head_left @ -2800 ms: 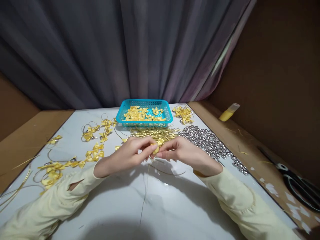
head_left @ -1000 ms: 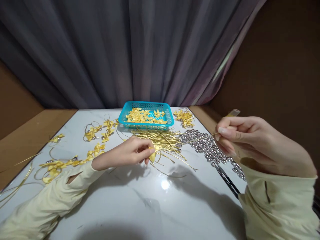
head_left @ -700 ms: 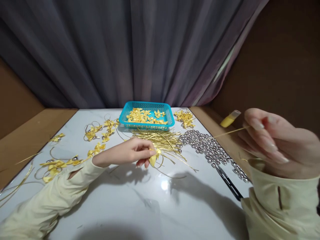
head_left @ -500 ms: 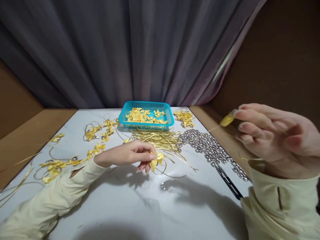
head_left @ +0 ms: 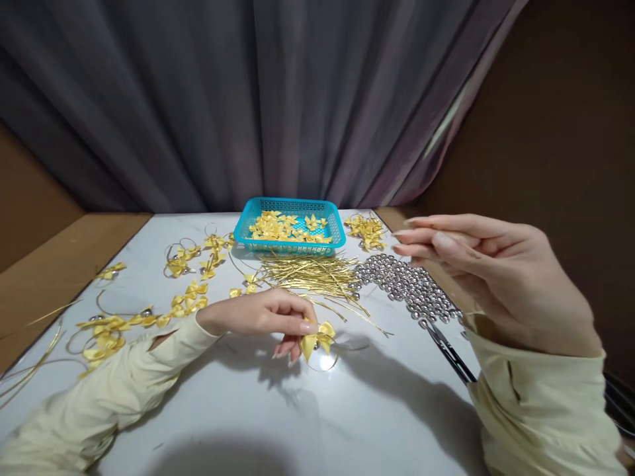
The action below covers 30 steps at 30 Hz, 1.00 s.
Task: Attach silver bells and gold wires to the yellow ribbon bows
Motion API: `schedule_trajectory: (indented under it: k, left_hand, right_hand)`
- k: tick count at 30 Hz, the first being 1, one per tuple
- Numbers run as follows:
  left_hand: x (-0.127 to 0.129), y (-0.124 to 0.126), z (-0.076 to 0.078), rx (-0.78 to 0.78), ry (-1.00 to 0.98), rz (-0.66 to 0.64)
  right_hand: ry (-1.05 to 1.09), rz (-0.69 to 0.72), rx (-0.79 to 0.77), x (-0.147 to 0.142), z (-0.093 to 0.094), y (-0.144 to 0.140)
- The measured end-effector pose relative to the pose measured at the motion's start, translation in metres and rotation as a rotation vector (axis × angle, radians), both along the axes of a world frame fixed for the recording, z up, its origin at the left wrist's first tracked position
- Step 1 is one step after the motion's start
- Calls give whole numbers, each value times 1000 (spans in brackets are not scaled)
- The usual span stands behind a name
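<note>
My left hand (head_left: 282, 318) pinches a yellow ribbon bow (head_left: 317, 338) between thumb and fingers, just above the white table (head_left: 278, 423). A thin golden wire loop hangs from this bow. Raised at the right, my right hand (head_left: 501, 277) has its thumb pressed against the fingers; whatever they hold, if anything, is hidden. Below that hand lie a heap of silver beads (head_left: 407, 284) and a pair of black tweezers (head_left: 451, 354). Cut golden wires (head_left: 310, 274) lie in a bundle beyond my left hand.
A blue basket (head_left: 239, 239) with yellow bows stands at the back, before a grey curtain (head_left: 208, 106). Bows with wires and beads (head_left: 106, 330) lie along the left; another pile of bows (head_left: 366, 231) sits right of the basket. Brown panels flank the table.
My right hand has turned over and moved left; the yellow ribbon piece seen at its fingertips no longer shows. My left hand, with the bow, has shifted slightly right and nearer.
</note>
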<state>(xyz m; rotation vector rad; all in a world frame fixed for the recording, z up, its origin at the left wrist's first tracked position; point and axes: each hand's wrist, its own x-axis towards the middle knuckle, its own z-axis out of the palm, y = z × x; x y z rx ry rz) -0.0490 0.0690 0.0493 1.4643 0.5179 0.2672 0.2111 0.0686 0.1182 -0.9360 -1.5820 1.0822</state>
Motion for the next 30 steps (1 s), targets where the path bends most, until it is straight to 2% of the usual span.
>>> schedule_trajectory:
  k: [7,15,17,20,23,30]
  left_hand:
    - [1,1,1,-3,-4,7]
    - [0,1,0,8,13,27]
    - [0,1,1,13,16,30]
    - [0,1,3,14,20,31]
    - [0,0,5,27,29,28]
    - [1,0,5,31,34,28]
  right_hand:
    - [-247,99,-49,-5,0,-5]
    - [-474,201,97,-14,-23,14]
    - [-430,227,65,-17,-25,15]
    - [-249,260,-61,-22,-23,10]
    - [-135,229,-167,-27,-21,4]
    - [-80,141,-184,-30,-25,6]
